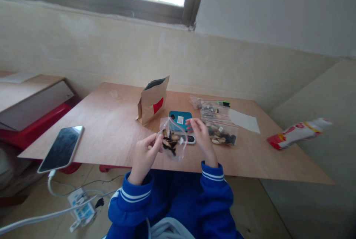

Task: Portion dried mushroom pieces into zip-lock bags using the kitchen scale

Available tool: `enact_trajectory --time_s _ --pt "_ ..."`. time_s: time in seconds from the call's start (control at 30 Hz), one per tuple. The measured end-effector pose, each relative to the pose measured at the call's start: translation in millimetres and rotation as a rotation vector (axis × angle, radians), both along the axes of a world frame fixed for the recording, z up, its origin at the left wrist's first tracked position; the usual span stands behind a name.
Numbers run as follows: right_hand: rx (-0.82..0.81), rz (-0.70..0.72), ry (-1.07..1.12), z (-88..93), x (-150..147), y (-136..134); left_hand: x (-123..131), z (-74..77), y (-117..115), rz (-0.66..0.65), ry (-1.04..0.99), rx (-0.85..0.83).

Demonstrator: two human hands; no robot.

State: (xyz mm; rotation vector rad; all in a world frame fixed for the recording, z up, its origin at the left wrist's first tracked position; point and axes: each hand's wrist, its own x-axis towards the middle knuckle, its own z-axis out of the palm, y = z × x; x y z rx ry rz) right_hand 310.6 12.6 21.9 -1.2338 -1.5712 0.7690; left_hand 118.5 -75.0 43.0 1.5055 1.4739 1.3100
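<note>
A clear zip bag (178,152) with dark and pale dried pieces inside hangs from my left hand (146,155), whose thumb and fingers pinch its left edge. Close to the bag's right side, my right hand (201,137) is raised with its fingers curled together; whatever may be between the fingertips is too small to make out. Behind the bag lies a small blue-topped scale (183,115) bearing a white label, with a small dark piece on its upper left corner. Its display (191,139) shows near the table's front. The bag and my right hand partly cover the scale.
Several filled zip bags (222,133) lie right of the scale, beside a white paper sheet (244,119). A brown paper pouch (148,103) stands behind. A bottle (297,133) is at the right. A cabled phone (62,148) overhangs the table's (111,120) left front edge.
</note>
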Motion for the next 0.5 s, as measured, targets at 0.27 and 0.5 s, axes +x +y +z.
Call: enact_trajectory --time_s 0.27,0.5 --pt "0.087 0.041 -0.777 -20.4 -43.2 67.5 -6.4 5.1 -3.6 0.205 -0.023 -0.028" --pt "0.124 0.033 -0.887 -26.5 -41.6 73.3 -5.7 0.3 -1.1 0.212 -0.092 -0.098"
